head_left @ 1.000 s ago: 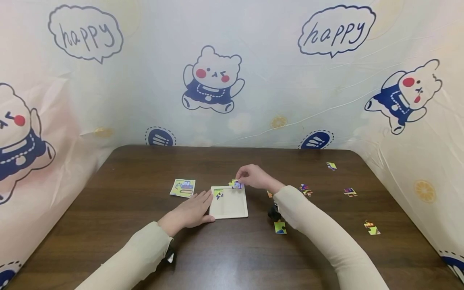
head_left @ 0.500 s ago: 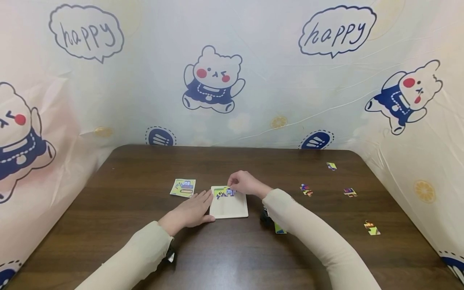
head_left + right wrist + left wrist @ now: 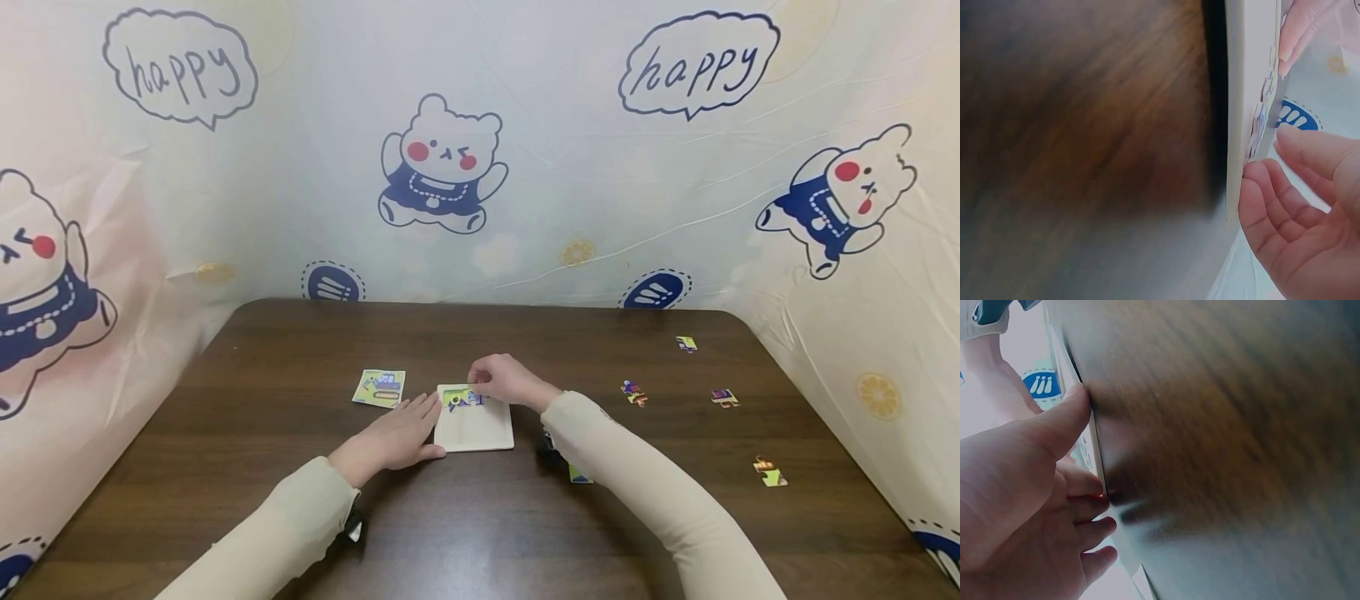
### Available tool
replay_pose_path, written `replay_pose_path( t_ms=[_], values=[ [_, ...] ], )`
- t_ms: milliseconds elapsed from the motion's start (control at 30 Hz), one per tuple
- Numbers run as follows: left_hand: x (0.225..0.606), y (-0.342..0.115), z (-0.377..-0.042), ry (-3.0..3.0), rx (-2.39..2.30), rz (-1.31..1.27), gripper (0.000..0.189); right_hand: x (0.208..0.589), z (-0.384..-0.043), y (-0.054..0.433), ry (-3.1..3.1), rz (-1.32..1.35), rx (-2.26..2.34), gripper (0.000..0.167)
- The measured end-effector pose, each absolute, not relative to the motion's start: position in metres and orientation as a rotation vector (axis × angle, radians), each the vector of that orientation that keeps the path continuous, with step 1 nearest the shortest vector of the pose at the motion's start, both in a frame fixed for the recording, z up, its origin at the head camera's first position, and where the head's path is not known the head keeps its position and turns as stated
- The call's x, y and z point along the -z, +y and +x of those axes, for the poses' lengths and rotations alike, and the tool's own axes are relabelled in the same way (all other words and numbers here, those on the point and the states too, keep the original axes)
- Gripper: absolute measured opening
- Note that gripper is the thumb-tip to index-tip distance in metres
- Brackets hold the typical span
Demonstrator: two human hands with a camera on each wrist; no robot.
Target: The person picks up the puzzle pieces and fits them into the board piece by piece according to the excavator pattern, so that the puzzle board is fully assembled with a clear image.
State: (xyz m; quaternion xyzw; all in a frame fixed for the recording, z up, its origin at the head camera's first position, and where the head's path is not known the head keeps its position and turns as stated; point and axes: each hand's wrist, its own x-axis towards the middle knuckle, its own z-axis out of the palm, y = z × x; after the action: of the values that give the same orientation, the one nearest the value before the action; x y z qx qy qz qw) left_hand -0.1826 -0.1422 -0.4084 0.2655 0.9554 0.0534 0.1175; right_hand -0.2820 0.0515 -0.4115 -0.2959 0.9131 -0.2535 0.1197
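A square white puzzle tray (image 3: 474, 433) lies at the middle of the table. My left hand (image 3: 395, 433) rests flat along its left side, fingers extended and thumb at the near corner, as the left wrist view also shows. Along the tray's far edge sit a corner puzzle piece (image 3: 453, 402) and, to its right, a blue-and-yellow puzzle piece (image 3: 476, 399). My right hand (image 3: 510, 382) is at that second piece with bent fingers. In the right wrist view its fingertips (image 3: 1254, 169) are at the piece and tray edge; whether they pinch the piece is unclear.
A picture card (image 3: 379, 388) of a digger lies left of the tray. Loose puzzle pieces lie to the right, including a purple-and-orange piece (image 3: 633, 393), a striped piece (image 3: 725, 398) and a yellow-green piece (image 3: 770, 472). The right sleeve partly covers a green piece (image 3: 579, 474).
My right hand has brought the blue-and-yellow puzzle piece left and down into the tray beside the corner piece. In the last half second it barely moves. My left hand stays put.
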Motion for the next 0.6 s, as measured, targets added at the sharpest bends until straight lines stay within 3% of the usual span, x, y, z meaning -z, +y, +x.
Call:
replay_pose_path(
  t_ms=[400, 600],
  values=[
    [0.405, -0.142, -0.181, 2.796, -0.147, 0.790, 0.071, 0.406, -0.273, 0.059, 2.613, -1.213, 0.536, 0.015],
    [0.404, -0.142, -0.181, 2.795, -0.146, 0.797, 0.070, 0.405, -0.269, 0.059, 2.604, -1.222, 0.473, 0.018]
  ],
)
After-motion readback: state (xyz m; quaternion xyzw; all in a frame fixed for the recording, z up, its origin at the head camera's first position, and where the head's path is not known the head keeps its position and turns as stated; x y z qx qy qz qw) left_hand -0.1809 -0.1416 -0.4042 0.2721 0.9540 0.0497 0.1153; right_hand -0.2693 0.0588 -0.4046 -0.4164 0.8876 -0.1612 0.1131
